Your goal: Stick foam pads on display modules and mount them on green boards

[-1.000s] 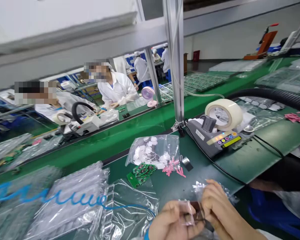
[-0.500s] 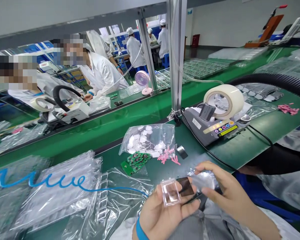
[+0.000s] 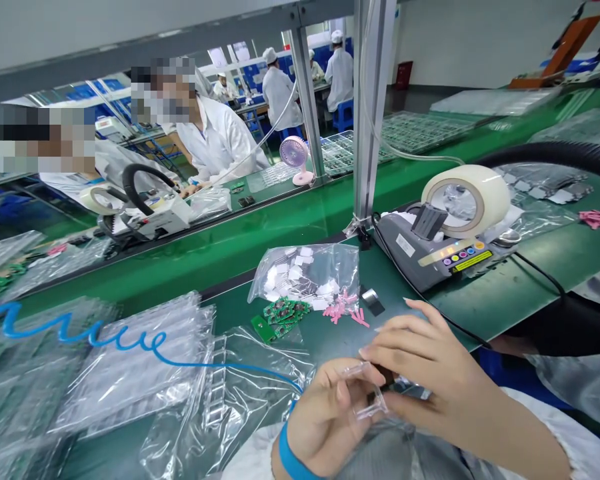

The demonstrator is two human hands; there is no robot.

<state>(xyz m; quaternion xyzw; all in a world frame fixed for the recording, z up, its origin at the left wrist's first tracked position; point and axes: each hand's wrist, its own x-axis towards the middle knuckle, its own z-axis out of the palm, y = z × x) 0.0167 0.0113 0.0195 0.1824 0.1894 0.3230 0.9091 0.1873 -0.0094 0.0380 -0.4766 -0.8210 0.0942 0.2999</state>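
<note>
My left hand (image 3: 325, 417), with a blue wrist strap, holds a small clear plastic frame (image 3: 367, 407) between thumb and fingers, low in the middle of the view. From the right, my right hand (image 3: 425, 360) reaches over; its fingers are bent round a small dark piece (image 3: 386, 375) beside the frame, partly hidden by the fingertips. Beyond my hands lie green circuit boards (image 3: 283, 315), pink strips (image 3: 343, 307), a bag of white-tabbed parts (image 3: 300, 273) and a dark shiny plate (image 3: 373, 301) on the green table.
A grey tape dispenser (image 3: 410, 250) with a large roll stands at the right, its black cable crossing the table. Clear trays (image 3: 135, 360) and a coiled blue cord (image 3: 95, 333) lie left. A metal post (image 3: 367, 120) rises ahead; people in white work beyond the green partition.
My right hand has moved left and closed in on the dark piece beside the clear frame. The frame has been tilted in my left hand. The view has shifted slightly.
</note>
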